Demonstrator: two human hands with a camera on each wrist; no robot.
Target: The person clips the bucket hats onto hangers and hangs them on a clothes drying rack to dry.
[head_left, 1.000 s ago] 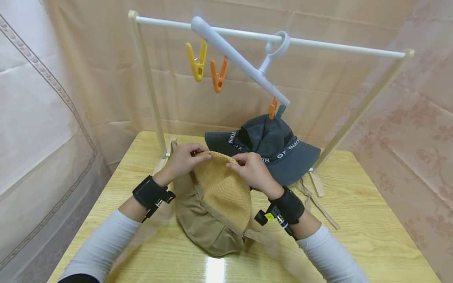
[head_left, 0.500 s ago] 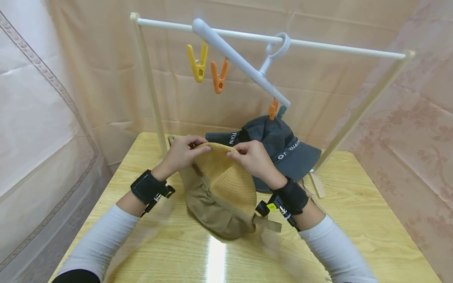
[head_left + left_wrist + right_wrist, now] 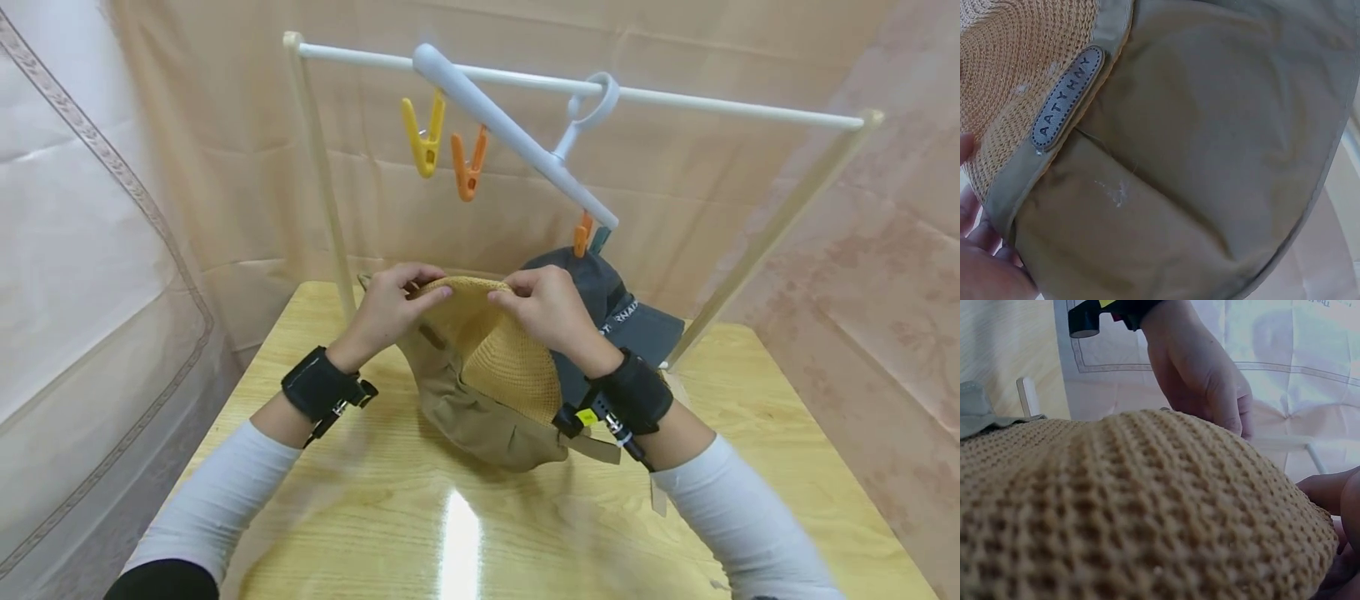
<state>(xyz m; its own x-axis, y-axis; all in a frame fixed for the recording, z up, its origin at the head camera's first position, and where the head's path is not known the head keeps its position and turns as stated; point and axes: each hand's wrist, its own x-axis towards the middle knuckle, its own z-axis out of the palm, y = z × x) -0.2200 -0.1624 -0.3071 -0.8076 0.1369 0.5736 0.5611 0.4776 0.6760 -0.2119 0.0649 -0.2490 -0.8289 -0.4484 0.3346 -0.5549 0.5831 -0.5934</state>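
A sun hat with a woven straw-coloured crown (image 3: 517,367) and a khaki cloth brim (image 3: 472,417) hangs from both hands over the table. My left hand (image 3: 386,308) pinches the crown's top on one side, thumb in front. On the other side my right hand (image 3: 555,308) pinches the same top fold. In the left wrist view, a lettered oval patch (image 3: 1067,98) sits on the hat's band. Close-up weave of the crown (image 3: 1135,500) fills much of the right wrist view. Behind the right hand, a dark grey hat (image 3: 648,333) is partly hidden.
A rack with a white bar (image 3: 720,100) carries a pale blue hanger (image 3: 517,137). A yellow clothespin (image 3: 425,142) and an orange clothespin (image 3: 468,167) hang from it. Another orange clothespin (image 3: 582,235) and a dark green one (image 3: 600,240) grip the dark hat. The wooden table (image 3: 360,517) lies below.
Both hands have lifted the sun hat and carried it away from the body, slightly right. Its brim has risen from near the table's front, and it covers more of the dark hat.
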